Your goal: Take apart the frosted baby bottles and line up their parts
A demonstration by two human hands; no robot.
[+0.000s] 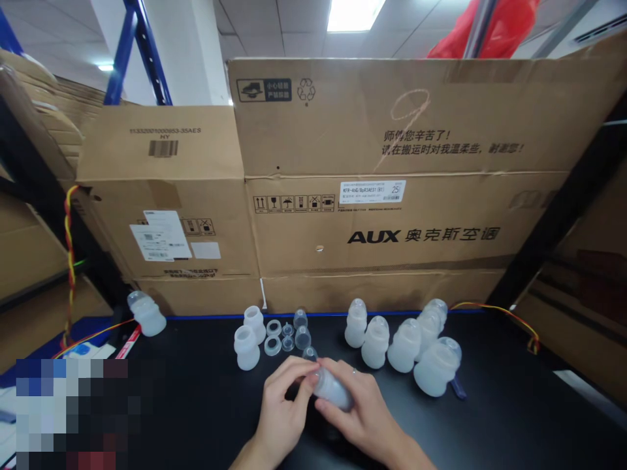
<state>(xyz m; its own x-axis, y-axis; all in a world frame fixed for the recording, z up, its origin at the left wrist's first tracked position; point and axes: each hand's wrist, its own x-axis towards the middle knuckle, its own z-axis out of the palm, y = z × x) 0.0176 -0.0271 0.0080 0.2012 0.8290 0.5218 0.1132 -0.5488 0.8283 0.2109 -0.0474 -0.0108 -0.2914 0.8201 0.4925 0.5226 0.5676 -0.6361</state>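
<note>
A small translucent baby bottle point(336, 390) lies tilted between my two hands, low over the black table. My right hand point(362, 401) wraps round its body, thumb below and fingers above. At its top end, my left hand point(284, 408) is closed with thumb and fingertips on the neck area; the exact part they pinch is partly hidden. Just beyond my fingertips stands a clear dome cap point(309, 353). Two open bottles point(246, 347) stand to the left, with two collar rings point(273, 345), two nipples point(287, 343) and two more dome caps point(302, 337) beside them.
Several capped bottles point(376, 343) stand at the right; a blue object point(458, 387) lies by the nearest one. Another capped bottle point(147, 314) leans at the far left. Cardboard panels point(382, 228) wall the back of the black table point(196, 405). Red-yellow wires point(71, 261) hang left.
</note>
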